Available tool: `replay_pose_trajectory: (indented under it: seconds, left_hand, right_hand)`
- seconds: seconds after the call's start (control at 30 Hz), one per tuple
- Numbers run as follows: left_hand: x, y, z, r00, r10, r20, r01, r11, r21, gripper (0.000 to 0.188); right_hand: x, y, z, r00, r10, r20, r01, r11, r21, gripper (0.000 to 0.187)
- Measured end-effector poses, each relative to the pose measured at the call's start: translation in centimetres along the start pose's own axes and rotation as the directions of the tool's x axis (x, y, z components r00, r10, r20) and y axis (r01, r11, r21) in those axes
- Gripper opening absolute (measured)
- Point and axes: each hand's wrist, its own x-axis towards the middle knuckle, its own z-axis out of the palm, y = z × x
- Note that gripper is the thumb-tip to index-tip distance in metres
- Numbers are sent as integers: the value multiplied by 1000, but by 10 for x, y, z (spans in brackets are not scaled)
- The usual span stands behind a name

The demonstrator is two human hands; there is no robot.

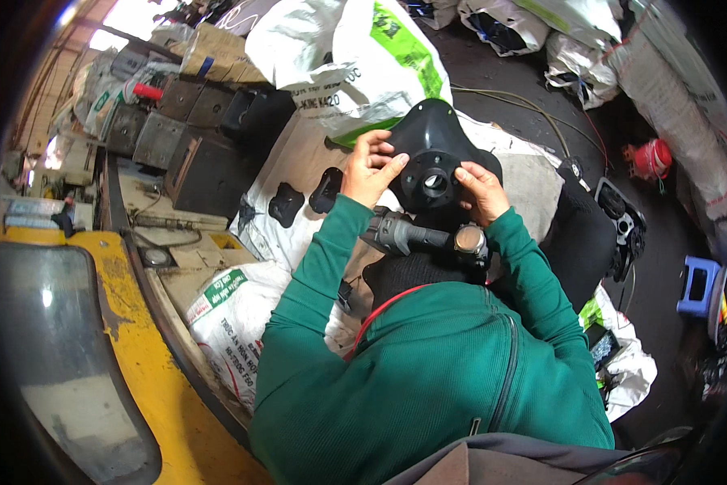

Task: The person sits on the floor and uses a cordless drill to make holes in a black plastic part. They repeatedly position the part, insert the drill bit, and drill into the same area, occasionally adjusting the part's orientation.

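Both my hands hold a black moulded part (432, 133) above my lap. It has a broad flared upper end and a round boss with a hole through its middle, ringed by small holes. My left hand (367, 168) grips its left edge, with the thumb toward the boss. My right hand (483, 191) pinches its right side near the hole. Below the part, a dark grey tool (416, 236) with a round, copper-coloured end lies across my lap. Two small black moulded pieces (285, 204) (325, 191) lie on the pale sheet to the left.
A large white and green sack (355, 69) stands ahead, another sack (234, 323) at left. Metal blocks (165, 139) sit beyond a yellow machine panel (121, 299). On the right are black parts (620, 226), a red object (650, 159), a blue plastic stool (695, 285) and a hose (541, 113).
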Motion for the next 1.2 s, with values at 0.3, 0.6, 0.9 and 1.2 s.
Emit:
replay_pose_trajectory:
  seconds: [0.3,0.6,0.9,1.2]
  left_hand:
    - [-27,24,-54,964,-20,267,-127,842,524,45]
    - [-63,-110,-162,924,-347,-163,378,897,231,32]
    - [-28,-107,-122,914,191,-357,41,834,550,26]
    - [281,11,-73,956,190,-225,49,652,757,60]
  right_hand:
    - [-22,20,18,945,202,257,-114,940,-322,28]
    - [-56,3,32,713,300,633,401,566,-720,29]
    - [-63,0,32,864,302,403,61,733,-678,25]
    - [-55,5,30,918,112,380,232,626,-745,25]
